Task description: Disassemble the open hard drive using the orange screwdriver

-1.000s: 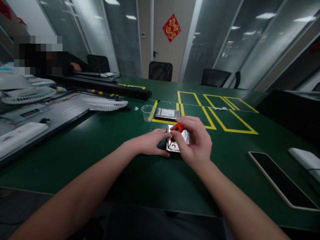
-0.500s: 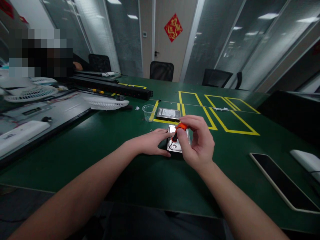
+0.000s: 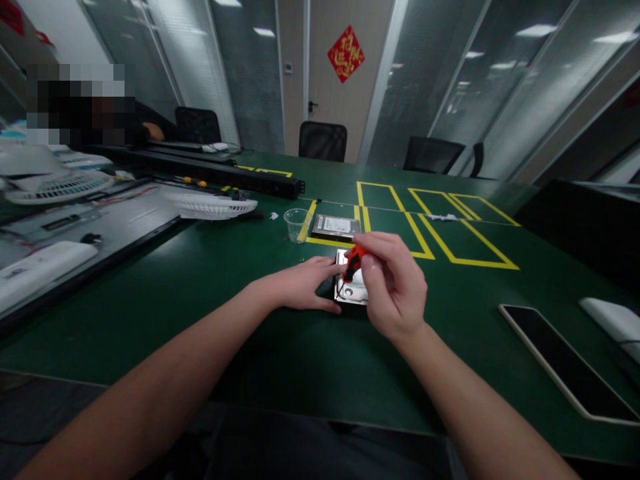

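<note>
A silver hard drive (image 3: 350,292) lies on the green table in front of me. My left hand (image 3: 311,285) grips its left side, thumb at the near edge and fingers at the far left. My right hand (image 3: 395,283) is closed on an orange and black screwdriver (image 3: 354,264), whose thin shaft slants down to the left onto the drive's near left corner. The right part of the drive is hidden behind my right hand. Just beyond it lies a second hard drive (image 3: 336,227), with a clear plastic cup (image 3: 297,225) standing to its left.
White fan parts (image 3: 213,205), a long black bar (image 3: 215,175) and a large grey panel (image 3: 120,217) cover the left side. A phone (image 3: 565,360) and a white device (image 3: 611,325) lie at the right. Yellow tape (image 3: 483,265) marks the table. A person sits at the far left.
The orange handle has turned in my right hand, and the fingers have shifted their hold on it. My left hand and the drive have stayed where they were.
</note>
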Tool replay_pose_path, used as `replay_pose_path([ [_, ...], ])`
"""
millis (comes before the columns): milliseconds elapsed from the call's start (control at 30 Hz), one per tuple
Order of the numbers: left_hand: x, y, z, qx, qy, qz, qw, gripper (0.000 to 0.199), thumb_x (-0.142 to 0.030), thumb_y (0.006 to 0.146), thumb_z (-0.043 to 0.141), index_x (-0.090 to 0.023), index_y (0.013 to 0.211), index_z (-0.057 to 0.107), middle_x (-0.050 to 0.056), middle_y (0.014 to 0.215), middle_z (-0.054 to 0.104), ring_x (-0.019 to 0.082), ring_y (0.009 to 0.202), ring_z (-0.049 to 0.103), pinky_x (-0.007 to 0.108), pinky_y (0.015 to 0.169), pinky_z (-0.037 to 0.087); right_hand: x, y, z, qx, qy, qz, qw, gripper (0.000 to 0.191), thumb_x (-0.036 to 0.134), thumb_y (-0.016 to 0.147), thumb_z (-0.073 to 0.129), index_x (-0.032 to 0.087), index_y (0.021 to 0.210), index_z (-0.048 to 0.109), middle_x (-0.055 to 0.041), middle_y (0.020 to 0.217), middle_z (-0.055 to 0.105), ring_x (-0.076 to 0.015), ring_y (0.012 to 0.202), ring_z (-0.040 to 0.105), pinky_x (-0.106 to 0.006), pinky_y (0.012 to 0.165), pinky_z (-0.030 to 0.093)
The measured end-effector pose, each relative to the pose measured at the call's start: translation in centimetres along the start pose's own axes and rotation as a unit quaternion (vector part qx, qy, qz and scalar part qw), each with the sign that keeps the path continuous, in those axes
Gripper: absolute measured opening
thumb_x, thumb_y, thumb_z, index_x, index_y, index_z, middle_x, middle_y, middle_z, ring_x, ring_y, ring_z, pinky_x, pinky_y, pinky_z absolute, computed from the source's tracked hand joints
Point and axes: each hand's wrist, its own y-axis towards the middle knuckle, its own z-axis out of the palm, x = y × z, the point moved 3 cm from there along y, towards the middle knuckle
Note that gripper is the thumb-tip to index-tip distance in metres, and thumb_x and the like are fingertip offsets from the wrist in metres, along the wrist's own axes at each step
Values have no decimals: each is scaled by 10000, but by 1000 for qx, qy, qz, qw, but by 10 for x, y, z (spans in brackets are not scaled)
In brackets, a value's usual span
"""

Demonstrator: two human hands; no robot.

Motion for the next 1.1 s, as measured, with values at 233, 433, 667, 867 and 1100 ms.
replay_pose_path([
  [233,0,-1,0,-2,5,17,1000,1042,-597,1021,1092,-281,1896,623,205,1956,646,508,1850,570,703,1531,483,-1,1,1,-11,-12,-5,1000,246,221,1243,729,279,1460,827,-129,1333,896,-306,1222,873,-504,1018,766],
  [433,5,-1,1,10,1,-7,1000,1116,-665,1009,1079,-271,1934,594,229,1994,600,535,1886,524,710,1530,480,-5,-3,3,-15,-4,16,1000,257,239,1209,815,301,1454,769,-111,1332,877,-293,1143,899,-520,996,791],
  [667,2,-1,0,-3,-3,9,1000,995,-647,1012,1075,-276,1848,683,196,1859,719,513,1803,612,674,1502,519,-3,-2,3,-7,-4,1,1000,279,230,1198,849,311,1463,818,-110,1339,895,-310,1245,887,-529,1045,793],
  [867,-2,-1,-2,4,-5,2,1000,939,-614,1005,1091,-269,1793,714,185,1825,737,507,1782,623,663,1493,530,0,0,-2,6,1,-6,1000,323,203,1248,660,291,1489,857,-131,1380,908,-333,1270,886,-563,1075,786],
  [1100,0,0,-1,2,-7,12,1000,1018,-633,1021,1076,-274,1871,646,200,1915,675,508,1822,580,705,1535,463,-1,1,2,-7,-9,-6,1000,249,241,1230,716,287,1449,823,-128,1313,881,-312,1176,849,-503,950,756],
])
